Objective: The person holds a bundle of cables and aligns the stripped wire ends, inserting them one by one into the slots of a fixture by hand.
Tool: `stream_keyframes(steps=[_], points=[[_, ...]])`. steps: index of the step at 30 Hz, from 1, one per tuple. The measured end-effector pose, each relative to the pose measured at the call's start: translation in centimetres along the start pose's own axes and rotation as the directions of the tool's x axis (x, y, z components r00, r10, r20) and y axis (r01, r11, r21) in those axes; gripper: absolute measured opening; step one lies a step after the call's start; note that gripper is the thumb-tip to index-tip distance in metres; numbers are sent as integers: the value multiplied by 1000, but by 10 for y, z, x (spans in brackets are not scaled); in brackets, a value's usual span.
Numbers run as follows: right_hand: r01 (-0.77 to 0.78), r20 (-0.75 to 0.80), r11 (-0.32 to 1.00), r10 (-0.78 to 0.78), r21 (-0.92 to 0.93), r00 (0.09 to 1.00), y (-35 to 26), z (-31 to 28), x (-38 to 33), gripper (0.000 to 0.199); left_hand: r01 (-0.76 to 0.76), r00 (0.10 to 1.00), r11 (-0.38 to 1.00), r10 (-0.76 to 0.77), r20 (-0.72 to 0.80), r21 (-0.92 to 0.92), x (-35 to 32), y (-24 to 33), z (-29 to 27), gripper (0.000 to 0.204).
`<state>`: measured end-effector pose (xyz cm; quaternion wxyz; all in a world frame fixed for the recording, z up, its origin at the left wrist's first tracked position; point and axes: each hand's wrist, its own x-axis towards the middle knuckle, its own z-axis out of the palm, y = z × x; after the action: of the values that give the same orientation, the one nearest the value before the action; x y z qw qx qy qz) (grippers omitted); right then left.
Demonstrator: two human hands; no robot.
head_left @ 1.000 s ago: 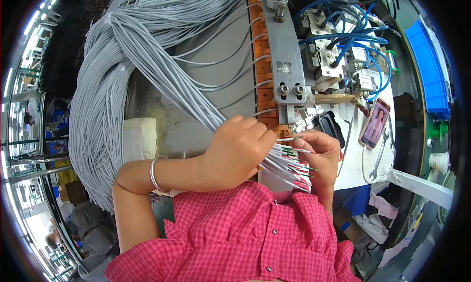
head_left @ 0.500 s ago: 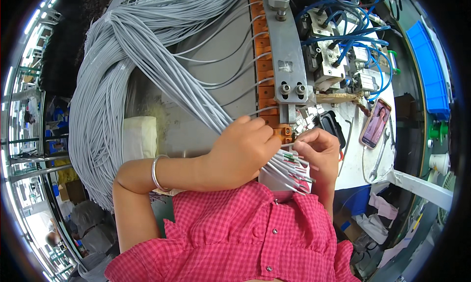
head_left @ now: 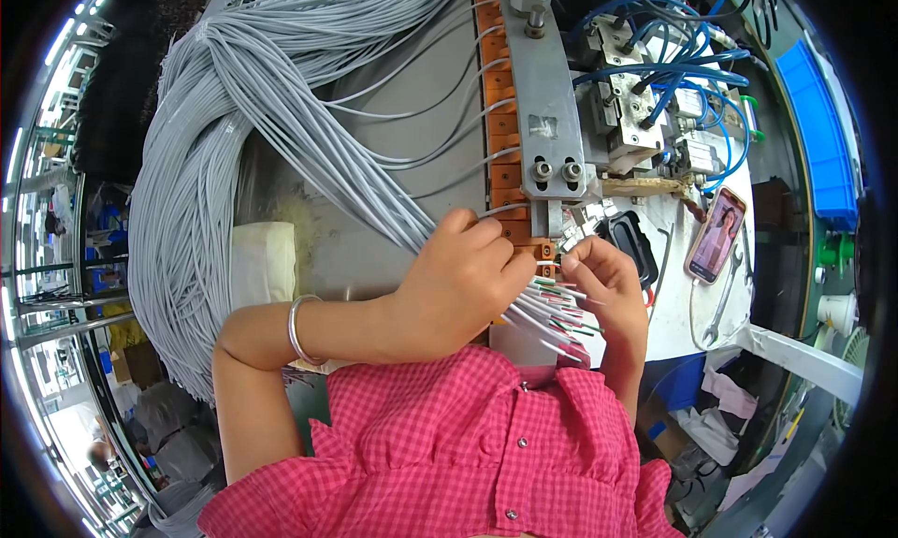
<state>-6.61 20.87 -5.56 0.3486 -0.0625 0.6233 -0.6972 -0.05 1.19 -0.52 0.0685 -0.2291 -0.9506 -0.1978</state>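
A thick bundle of grey cables (head_left: 346, 168) runs down from the left into my left hand (head_left: 468, 274), which is closed around it. Past that hand the cut cable ends (head_left: 552, 318) fan out, with thin white, green and red wires showing. My right hand (head_left: 610, 283) is closed in a pinch, thumb and forefinger on the tip of a single cable. This cable lies between both hands, at the near end of a row of orange blocks (head_left: 505, 176). Several cables reach from the left into those blocks. A metal bar (head_left: 547, 98) runs alongside the row.
More grey cables (head_left: 187, 229) hang over the bench's left side, near a pale cloth-like block (head_left: 264, 262). To the right are metal valve blocks (head_left: 625, 117) with blue tubes, a black tray (head_left: 630, 243), a phone (head_left: 716, 237), a wrench (head_left: 725, 299) and a hex key (head_left: 662, 262).
Both hands have shifted slightly up and away from me, the left one a little leftward. The single cable between them now lies higher, at the end orange block. The loose cable ends have shifted too.
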Motion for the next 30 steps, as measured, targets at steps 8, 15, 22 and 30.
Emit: stream_keyframes(steps=[8, 15, 22, 30], points=[[35, -16, 993, -37, -113, 999, -8, 2, 1, 10, 0, 1000, 999, 0, 1, 33, 1, 1, -4, 29], [32, -203, 979, -74, -200, 976, -6, 5, -5, 6, -40, 996, 995, 47, -80, 92, 3, -3, -2, 27], [196, -94, 980, -197, -17, 976, -10, 9, -9, 11, -23, 1000, 1000, 23, -16, -9, 3, 0, -6, 27], [279, -131, 960, -278, -15, 951, -13, 7, -11, 10, 30, 999, 998, -28, 39, -50, 2, 2, -11, 32]])
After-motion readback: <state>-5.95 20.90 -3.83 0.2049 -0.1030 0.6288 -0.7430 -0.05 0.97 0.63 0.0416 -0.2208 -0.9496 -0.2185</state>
